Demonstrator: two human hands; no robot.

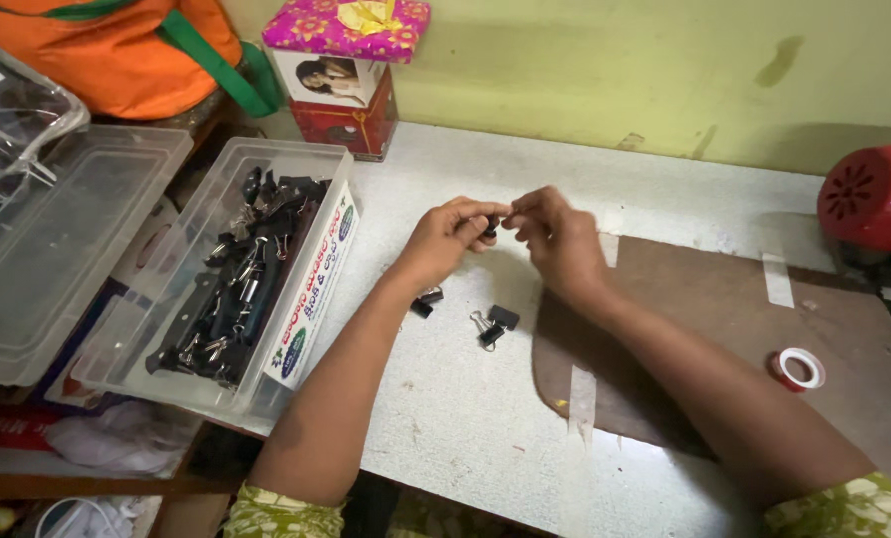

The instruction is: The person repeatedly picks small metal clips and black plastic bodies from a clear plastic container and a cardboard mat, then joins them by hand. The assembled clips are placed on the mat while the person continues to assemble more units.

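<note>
**Both hands pinch one small black clip above the table**

While both hands meet over the grey table (485,418), lots of stuff sits round them. To the left: clear plastic bin (146,369) w/ a printed label on its side, full of black binder clips (236,289) w/ silver handles. Further left, a clear lid or tray (57,249), and behind it an orange bag (117,50) w/ green strap. At the back edge, a red box (351,100) topped w/ a pink flowered parcel (346,28). Right side: brown board (744,329) taped flat to the table w/ pale strips, a small red-and-white tape roll (798,369) lying on it, and a red round-ended device (874,194) at far right. Nothing blocks the hands; space btwn bin and board is open.

On the table just below the hands lie two loose clips: one (495,325) w/ silver loops showing, near the board's left edge, another (426,301) partly under the left wrist.

Left hand (445,239) comes in from lower left, forearm angled up, fingers curled, thumb and forefinger closed on a small black clip (491,225). Right hand (560,239) comes from lower right, forearm crossing the board, fingertips pinched onto the same clip from the other side. Clip is held off the table, btwn the two sets of fingertips, mostly hidden by them.
</note>
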